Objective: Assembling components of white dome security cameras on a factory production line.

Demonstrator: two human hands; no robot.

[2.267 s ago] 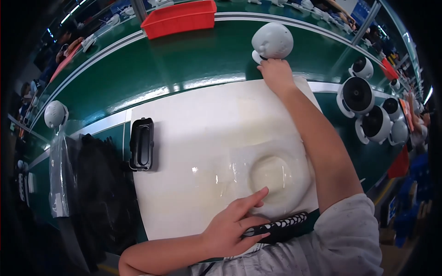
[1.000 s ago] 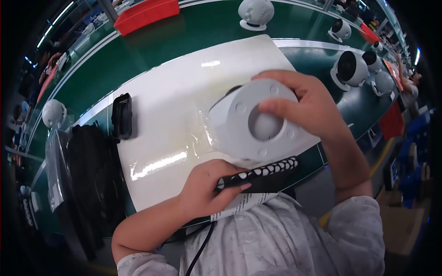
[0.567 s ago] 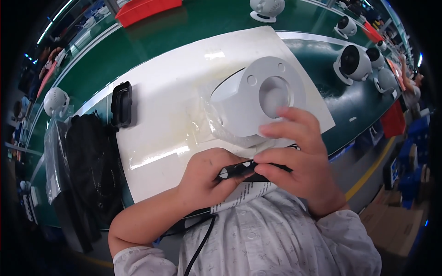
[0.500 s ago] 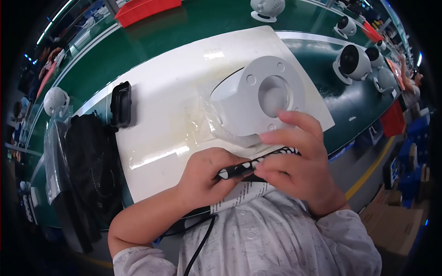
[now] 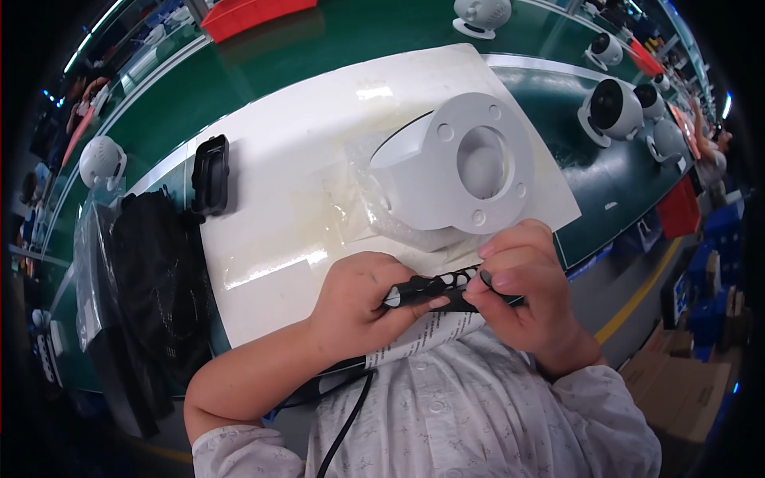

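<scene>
My left hand (image 5: 362, 299) is closed on one end of a black strip sheet (image 5: 418, 291) with white round spots, held over the near edge of the white mat. At the strip's other end my right hand (image 5: 522, 287) is closed, thumb and finger pinching a small dark round pad (image 5: 485, 279). Just beyond the hands, a white fan (image 5: 414, 187) lies with its ring-shaped base (image 5: 514, 155) turned up. Shallow round recesses show around the base's large central opening. Clear plastic film (image 5: 370, 211) lies beneath the fan. A printed paper sheet (image 5: 422, 338) hangs below the strip.
A black tray-like part (image 5: 211, 175) stands at the mat's left edge. Black bags (image 5: 159, 279) and clear plastic lie further left. White fans (image 5: 613, 110) stand along the green table at right, with another fan (image 5: 482, 16) at the back. A red bin (image 5: 255, 14) is far left.
My right hand's raised fingers have come down and closed, and now pinch the small dark pad by the strip. The left hand keeps its grip. The fan appears slightly further right.
</scene>
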